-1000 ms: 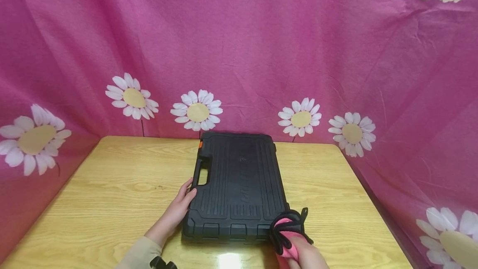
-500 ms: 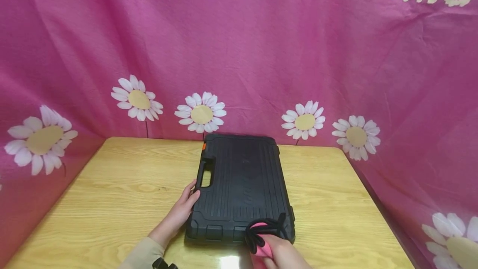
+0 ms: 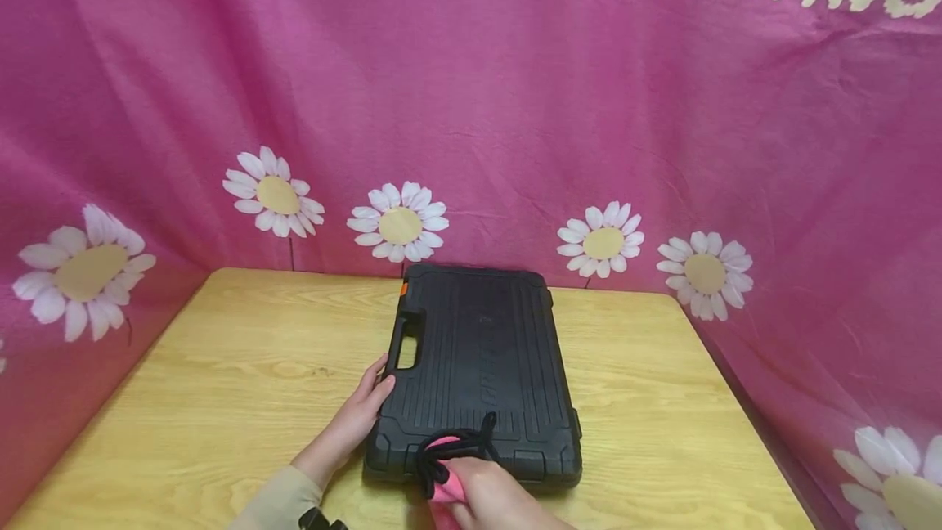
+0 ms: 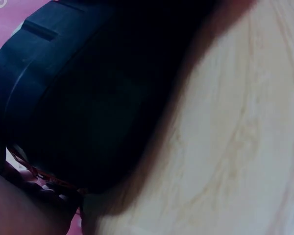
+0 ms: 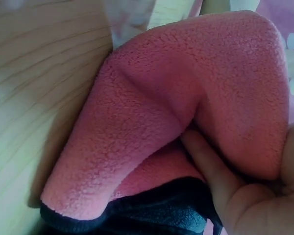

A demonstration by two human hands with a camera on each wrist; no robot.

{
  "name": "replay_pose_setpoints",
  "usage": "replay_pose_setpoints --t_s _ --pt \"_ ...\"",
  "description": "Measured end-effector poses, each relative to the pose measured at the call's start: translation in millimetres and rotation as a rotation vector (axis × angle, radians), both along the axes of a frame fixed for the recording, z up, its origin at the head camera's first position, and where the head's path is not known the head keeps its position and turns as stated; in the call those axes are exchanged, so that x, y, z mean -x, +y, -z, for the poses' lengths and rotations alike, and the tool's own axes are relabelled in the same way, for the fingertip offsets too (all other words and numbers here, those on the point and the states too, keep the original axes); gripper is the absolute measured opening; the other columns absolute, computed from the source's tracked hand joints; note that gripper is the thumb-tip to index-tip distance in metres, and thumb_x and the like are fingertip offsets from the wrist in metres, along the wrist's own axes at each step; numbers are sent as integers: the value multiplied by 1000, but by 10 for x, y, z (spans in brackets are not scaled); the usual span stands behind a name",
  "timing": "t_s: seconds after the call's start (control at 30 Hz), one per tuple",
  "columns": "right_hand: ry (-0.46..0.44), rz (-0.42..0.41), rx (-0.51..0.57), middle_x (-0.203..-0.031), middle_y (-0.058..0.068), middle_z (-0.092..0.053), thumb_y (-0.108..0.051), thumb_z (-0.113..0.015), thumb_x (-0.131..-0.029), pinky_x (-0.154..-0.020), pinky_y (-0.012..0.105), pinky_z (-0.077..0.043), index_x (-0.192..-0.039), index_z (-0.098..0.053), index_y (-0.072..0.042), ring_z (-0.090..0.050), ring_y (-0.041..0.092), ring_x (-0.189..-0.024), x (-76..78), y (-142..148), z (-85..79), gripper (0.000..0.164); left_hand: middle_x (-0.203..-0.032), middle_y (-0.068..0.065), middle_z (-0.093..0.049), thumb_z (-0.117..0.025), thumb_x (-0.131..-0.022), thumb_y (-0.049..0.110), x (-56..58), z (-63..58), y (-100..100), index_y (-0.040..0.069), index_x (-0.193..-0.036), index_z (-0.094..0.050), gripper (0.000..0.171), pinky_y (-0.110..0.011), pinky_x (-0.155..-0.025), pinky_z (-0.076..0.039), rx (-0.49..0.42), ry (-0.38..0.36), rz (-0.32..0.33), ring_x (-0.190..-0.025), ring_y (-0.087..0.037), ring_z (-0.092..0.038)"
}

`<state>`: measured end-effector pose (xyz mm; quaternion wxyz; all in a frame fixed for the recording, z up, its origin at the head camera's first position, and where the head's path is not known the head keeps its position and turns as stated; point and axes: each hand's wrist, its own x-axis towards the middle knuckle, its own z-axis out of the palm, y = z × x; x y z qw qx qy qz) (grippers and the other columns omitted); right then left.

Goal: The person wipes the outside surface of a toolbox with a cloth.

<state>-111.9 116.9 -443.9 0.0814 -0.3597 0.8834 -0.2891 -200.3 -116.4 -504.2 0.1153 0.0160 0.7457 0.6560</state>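
Observation:
A black plastic tool case (image 3: pixel 478 342) with ribbed top and a handle slot on its left side lies lengthwise on the table. My left hand (image 3: pixel 355 415) holds its left side near the handle, thumb by the top edge; its hidden fingertips cannot be made out. In the left wrist view the dark side of the case (image 4: pixel 88 98) fills the upper left. My right hand (image 3: pixel 496 493) grips a bunched pink fleece cloth (image 3: pixel 447 487) with black edging, at the near end of the case. The right wrist view shows the folded cloth (image 5: pixel 137 112) with a finger pressed into it.
The wooden table (image 3: pixel 257 350) spreads to both sides of the case. A pink curtain (image 3: pixel 478 105) printed with daisies encloses its back and sides. An orange latch (image 3: pixel 403 289) shows at the case's far left. A black strap piece (image 3: pixel 316 520) sits by the left sleeve.
The right hand and cloth have slid left along the near end of the case, from its right corner toward the left. The left hand keeps its place on the case.

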Motion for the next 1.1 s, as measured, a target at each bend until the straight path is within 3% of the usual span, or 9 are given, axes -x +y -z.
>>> replay_pose_setpoints --t_s 0.2,0.4,0.53,0.67,0.83,0.97,1.1 --pt "100 -67 13 -93 -7 -65 -2 -71 -88 -83 17 -53 -104 -67 -10 -56 -4 -88 36 -204 104 19 -164 -30 -27 -41 -112 35 -11 5 21 7 -164 -16 64 -65 -121 -26 6 7 2 -151 -49 -29" --pt "122 -126 33 -83 -12 -58 -2 -70 -91 -75 6 -43 -92 -65 -15 -48 -7 -77 96 -378 100 13 -164 -31 -26 -42 -111 36 -13 14 47 8 -164 -16 66 -64 -121 -27 9 8 -3 -150 -49 -31" --pt "77 -166 60 -80 -16 -56 -2 -66 -94 -77 3 -42 -84 -64 -20 -48 -10 -76 103 -472 47 21 -166 -30 -23 -41 -111 39 4 -1 50 10 -165 -14 67 -64 -122 -23 5 -7 0 -152 -49 -28" --pt "17 -194 80 -80 -16 -56 -1 -63 -96 -78 4 -43 -84 -65 -20 -49 -11 -76 113 -535 31 23 -166 -32 -18 -40 -111 34 40 -14 45 5 -164 -15 65 -67 -122 -20 50 20 8 -153 -52 -19" --pt "1 -205 83 -81 -15 -56 -1 -64 -97 -79 4 -44 -86 -65 -18 -51 -10 -78 126 -563 55 20 -165 -35 -19 -40 -111 29 69 -6 47 1 -163 -15 64 -68 -120 -24 69 49 19 -152 -55 -20" --pt "-34 -209 103 -85 -12 -57 0 -63 -97 -81 6 -45 -90 -65 -16 -51 -8 -81 126 -520 54 17 -165 -34 -18 -39 -112 30 38 14 41 3 -163 -13 64 -68 -121 -23 19 35 18 -152 -54 -20" --pt "54 -221 146 -96 -6 -65 1 -64 -94 -87 10 -49 -101 -67 -11 -55 -5 -90 107 -415 34 15 -164 -31 -23 -38 -112 31 1 35 27 8 -165 -12 63 -62 -121 -28 -54 1 6 -149 -48 -33"
